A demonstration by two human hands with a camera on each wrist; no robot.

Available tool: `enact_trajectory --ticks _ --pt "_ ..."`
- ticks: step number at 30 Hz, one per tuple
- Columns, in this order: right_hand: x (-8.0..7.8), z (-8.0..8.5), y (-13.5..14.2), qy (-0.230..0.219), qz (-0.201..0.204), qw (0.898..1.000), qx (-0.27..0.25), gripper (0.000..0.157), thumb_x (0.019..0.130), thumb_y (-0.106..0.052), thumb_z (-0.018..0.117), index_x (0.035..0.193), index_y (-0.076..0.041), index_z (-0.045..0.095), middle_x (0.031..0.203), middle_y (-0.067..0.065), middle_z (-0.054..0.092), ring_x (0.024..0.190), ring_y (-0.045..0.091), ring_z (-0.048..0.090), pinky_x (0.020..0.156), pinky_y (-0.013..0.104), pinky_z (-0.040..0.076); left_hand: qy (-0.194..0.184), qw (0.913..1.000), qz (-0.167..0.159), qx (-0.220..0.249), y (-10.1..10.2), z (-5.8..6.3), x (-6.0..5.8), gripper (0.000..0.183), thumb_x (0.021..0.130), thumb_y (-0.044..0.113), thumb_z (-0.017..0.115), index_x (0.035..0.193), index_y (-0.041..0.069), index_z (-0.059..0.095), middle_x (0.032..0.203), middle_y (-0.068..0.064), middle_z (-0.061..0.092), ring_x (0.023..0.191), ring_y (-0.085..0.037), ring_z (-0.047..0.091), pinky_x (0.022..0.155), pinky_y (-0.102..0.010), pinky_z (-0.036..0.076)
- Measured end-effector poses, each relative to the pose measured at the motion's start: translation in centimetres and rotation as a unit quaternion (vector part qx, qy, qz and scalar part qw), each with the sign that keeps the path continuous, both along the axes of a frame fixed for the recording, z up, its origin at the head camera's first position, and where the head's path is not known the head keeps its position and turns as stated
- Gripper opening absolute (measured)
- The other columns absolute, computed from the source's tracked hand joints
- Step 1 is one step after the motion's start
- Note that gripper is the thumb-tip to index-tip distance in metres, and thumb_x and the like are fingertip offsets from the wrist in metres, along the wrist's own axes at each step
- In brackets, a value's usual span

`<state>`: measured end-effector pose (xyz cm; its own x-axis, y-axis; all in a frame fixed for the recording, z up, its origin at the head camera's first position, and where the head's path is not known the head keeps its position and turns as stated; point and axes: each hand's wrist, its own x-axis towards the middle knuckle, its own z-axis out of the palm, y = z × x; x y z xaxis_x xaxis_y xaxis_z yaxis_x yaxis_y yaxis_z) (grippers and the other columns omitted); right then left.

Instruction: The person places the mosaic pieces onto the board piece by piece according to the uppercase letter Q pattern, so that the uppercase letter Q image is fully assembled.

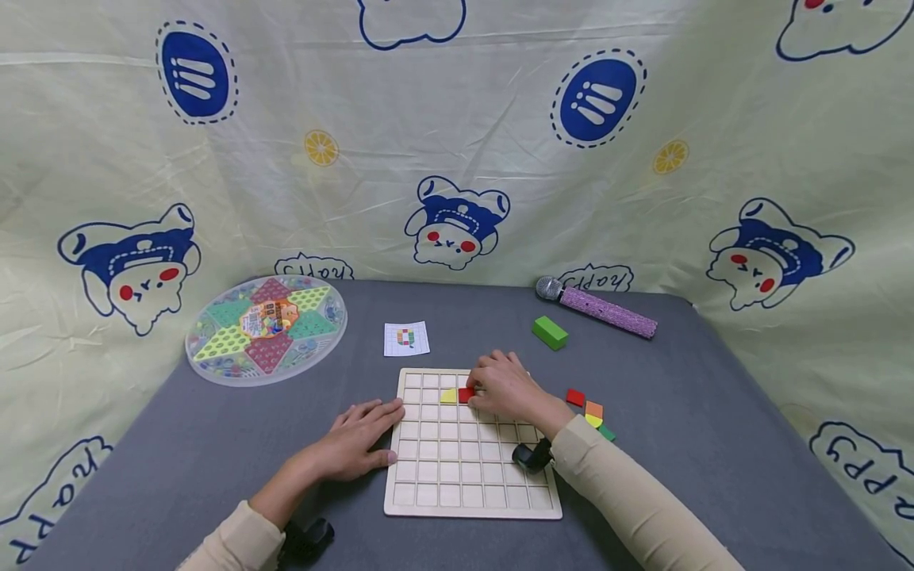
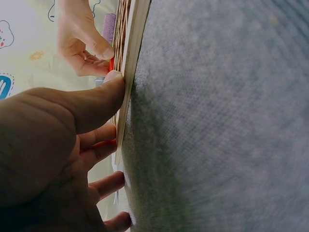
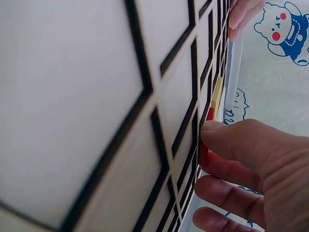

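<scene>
A pale wooden grid board (image 1: 450,473) lies on the table, seen whole in the head view. Near its far edge, a yellow tile (image 1: 448,396) sits in one cell. Directly to the right is a red tile (image 1: 465,394), pinched between the thumb and fingers of my right hand (image 1: 508,390); in the right wrist view, the red tile (image 3: 203,154) stays partly behind the thumb. My left hand (image 1: 359,442) rests along the board's left side with fingers extended, its thumb (image 2: 113,79) and fingertips against the wooden edge.
Loose red (image 1: 575,397), orange (image 1: 594,410), yellow and green tiles lie right of the board. Beyond it are a small pattern card (image 1: 406,339), a green block (image 1: 550,333) and a purple glittery microphone (image 1: 607,312). A round patterned game board (image 1: 266,331) leans at the back left.
</scene>
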<state>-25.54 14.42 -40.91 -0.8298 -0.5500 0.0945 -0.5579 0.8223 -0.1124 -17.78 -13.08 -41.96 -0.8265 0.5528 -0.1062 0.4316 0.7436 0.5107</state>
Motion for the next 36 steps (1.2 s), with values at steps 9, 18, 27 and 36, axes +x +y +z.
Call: enact_trajectory --ticks 9,18,27,36 --pt "-0.1 -0.1 -0.1 -0.005 -0.003 1.0 0.0 0.014 0.08 -0.028 0.073 0.09 -0.018 0.073 0.088 -0.004 0.061 0.085 0.015 0.044 0.078 0.036 0.033 -0.002 1.0 0.003 -0.002 0.0 0.0 0.0 0.065 0.092 0.032 0.059 0.148 0.011 0.032 0.155 -0.006 0.029 0.143 -0.037 0.021 0.107 -0.066 0.016" --pt "0.3 0.3 0.2 -0.008 -0.011 1.0 -0.005 0.019 0.08 -0.029 0.073 0.095 -0.019 0.073 0.093 -0.004 0.063 0.087 0.015 0.045 0.077 0.035 0.032 -0.004 0.9999 0.01 0.0 0.1 -0.1 0.0 0.065 0.092 0.031 0.06 0.147 0.011 0.033 0.155 -0.005 0.03 0.143 -0.036 0.022 0.109 -0.065 0.014" --pt "1.3 1.3 1.3 0.007 -0.021 0.999 -0.035 0.018 0.081 -0.028 0.073 0.096 -0.018 0.073 0.094 -0.003 0.062 0.088 0.016 0.046 0.079 0.036 0.033 -0.001 0.9999 0.011 -0.001 0.1 -0.2 0.0 0.065 0.092 0.032 0.06 0.148 0.012 0.033 0.155 -0.005 0.029 0.143 -0.036 0.021 0.108 -0.066 0.015" --pt "2.6 1.9 3.2 0.037 -0.025 0.997 -0.059 0.023 0.079 -0.03 0.076 0.097 -0.016 0.072 0.095 -0.001 0.062 0.089 0.017 0.047 0.078 0.037 0.033 -0.005 0.9999 0.011 -0.004 0.1 -0.2 0.0 0.065 0.092 0.032 0.059 0.148 0.013 0.032 0.156 -0.005 0.029 0.143 -0.036 0.021 0.108 -0.066 0.015"
